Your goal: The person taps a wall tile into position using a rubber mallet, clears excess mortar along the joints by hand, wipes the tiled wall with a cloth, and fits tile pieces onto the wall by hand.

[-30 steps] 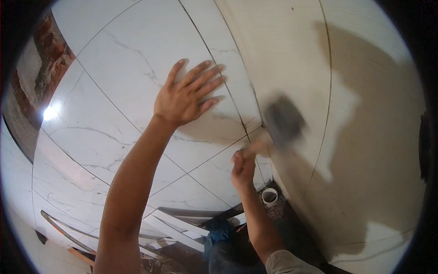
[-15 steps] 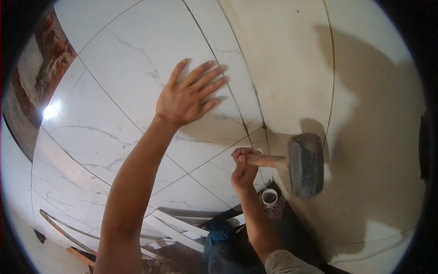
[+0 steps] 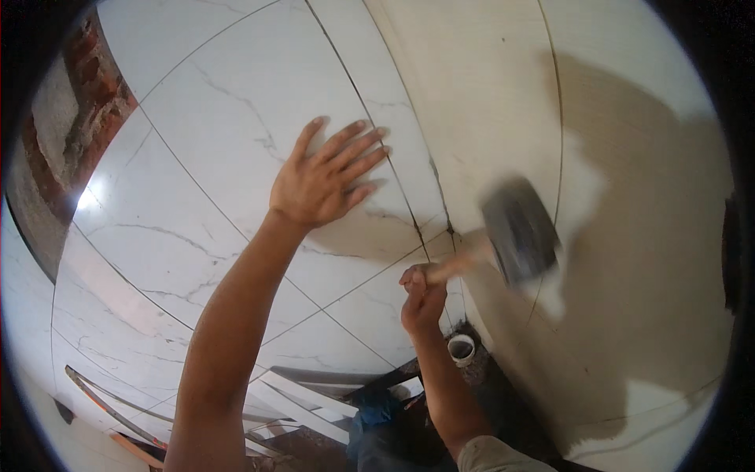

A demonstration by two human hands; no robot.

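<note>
My left hand (image 3: 321, 179) lies flat with spread fingers on a white marbled wall tile (image 3: 236, 71), its fingertips reaching the dark joint at the tile's right edge. Lower and to the right, my right hand (image 3: 425, 299) is wrapped round the wooden handle of a rubber mallet (image 3: 519, 232). The mallet's dark head is smeared by motion and tilts upward, in front of the beige wall (image 3: 472, 94) beside the corner. I cannot tell whether the head touches any surface.
A white pipe end (image 3: 462, 348) stands in the corner below my right hand. White strips (image 3: 307, 405) and a blue plastic bag (image 3: 373, 413) lie at the bottom. Bare brick (image 3: 98, 71) shows in a gap at the upper left.
The mallet's head has swung upward and a little left, with its handle now slanting up. My left hand keeps its place on the tile; the view has shifted slightly.
</note>
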